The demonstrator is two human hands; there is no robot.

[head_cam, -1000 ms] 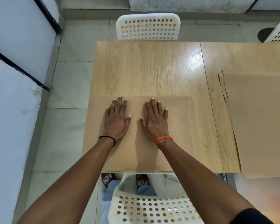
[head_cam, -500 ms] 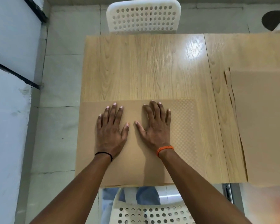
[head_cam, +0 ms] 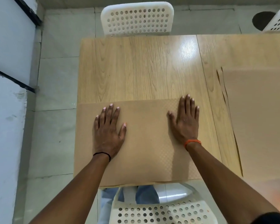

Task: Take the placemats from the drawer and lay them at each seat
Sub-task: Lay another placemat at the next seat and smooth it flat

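at the near edge of the wooden table [head_cam: 136, 67], a tan placemat [head_cam: 147, 143] lies flat before the white chair [head_cam: 160, 210]. both hands rest on it with fingers straight, gripping nothing. half a second ago they sat close together at its middle; now the left hand [head_cam: 109, 131] and right hand [head_cam: 185, 120] have spread apart, smoothing it. this seat looks finished. a stack of placemats [head_cam: 257, 123] waits at right for the other seats.
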